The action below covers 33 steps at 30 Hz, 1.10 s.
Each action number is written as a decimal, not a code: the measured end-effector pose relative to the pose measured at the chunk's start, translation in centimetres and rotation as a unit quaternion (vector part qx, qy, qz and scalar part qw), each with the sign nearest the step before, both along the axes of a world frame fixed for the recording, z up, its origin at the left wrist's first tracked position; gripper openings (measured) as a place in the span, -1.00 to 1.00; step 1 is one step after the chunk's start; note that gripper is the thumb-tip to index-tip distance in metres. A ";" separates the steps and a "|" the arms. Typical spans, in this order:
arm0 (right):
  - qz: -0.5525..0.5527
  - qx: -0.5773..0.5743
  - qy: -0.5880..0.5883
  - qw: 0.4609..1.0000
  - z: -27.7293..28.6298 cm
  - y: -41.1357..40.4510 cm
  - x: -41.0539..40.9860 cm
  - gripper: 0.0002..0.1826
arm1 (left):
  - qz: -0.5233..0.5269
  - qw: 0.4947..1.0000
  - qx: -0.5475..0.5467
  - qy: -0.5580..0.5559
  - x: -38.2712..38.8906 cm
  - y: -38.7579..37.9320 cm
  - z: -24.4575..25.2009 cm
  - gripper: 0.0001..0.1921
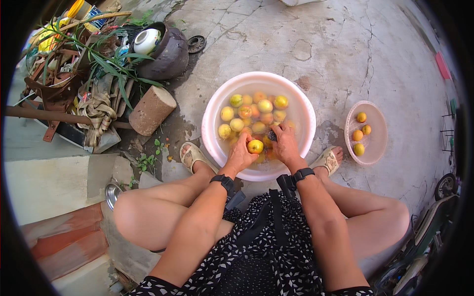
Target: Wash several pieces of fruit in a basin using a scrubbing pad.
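Note:
My left hand (pixel 242 153) holds a yellow peach-like fruit (pixel 255 146) over the near part of a pale pink plastic basin (pixel 211 111). Between the fingers of my right hand (pixel 285 143) is a dark scrubber (pixel 272 135), partly hidden by them; its exact kind cannot be told. Cloudy water fills the basin, and many yellow and orange fruits (pixel 265 106) float or sit in it. Some of them are blurred beneath the surface. To the right, an oval pink plastic basket (pixel 374 138) stands on the ground with several similar fruits (pixel 357 135) in it.
Cracked concrete (pixel 329 55) surrounds the basin. At the left lie a dark round pot (pixel 166 51) with a white bowl (pixel 147 41), a rusty cylinder (pixel 152 111), a metal bar (pixel 48 115) and knotted strapping (pixel 97 113). A wheeled vehicle (pixel 426 222) stands at the lower right.

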State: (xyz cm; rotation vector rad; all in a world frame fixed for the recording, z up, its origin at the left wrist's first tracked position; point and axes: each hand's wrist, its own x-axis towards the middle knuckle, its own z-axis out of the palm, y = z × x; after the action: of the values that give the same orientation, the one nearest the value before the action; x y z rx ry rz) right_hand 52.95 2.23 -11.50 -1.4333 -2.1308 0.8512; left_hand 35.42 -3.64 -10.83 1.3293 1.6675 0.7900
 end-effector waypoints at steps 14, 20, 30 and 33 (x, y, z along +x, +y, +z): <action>-0.003 -0.069 0.072 0.995 1.3 -2.8 -3.3 -0.71 | -0.006 0.996 -0.002 0.092 -0.2 -0.4 0.1 -0.56; -0.097 -0.109 0.108 0.983 -0.6 -1.0 -1.8 -0.65 | 0.038 0.992 -0.005 -0.117 -0.6 -0.4 -0.9 -0.49; -0.035 -0.038 0.014 0.999 1.0 -1.6 -1.2 -0.63 | 0.142 0.940 -0.081 -0.301 -1.4 -0.3 -0.4 -0.36; -0.070 -0.121 0.237 0.961 2.6 -2.6 -3.6 -0.62 | 0.138 0.940 -0.060 -0.308 -1.4 -0.1 -1.4 -0.42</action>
State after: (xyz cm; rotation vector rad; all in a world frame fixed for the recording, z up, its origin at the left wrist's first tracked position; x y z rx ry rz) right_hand 49.35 -0.38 -8.85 -1.3068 -1.5937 1.2849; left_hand 34.07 -3.73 -12.22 0.6621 1.3703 1.1126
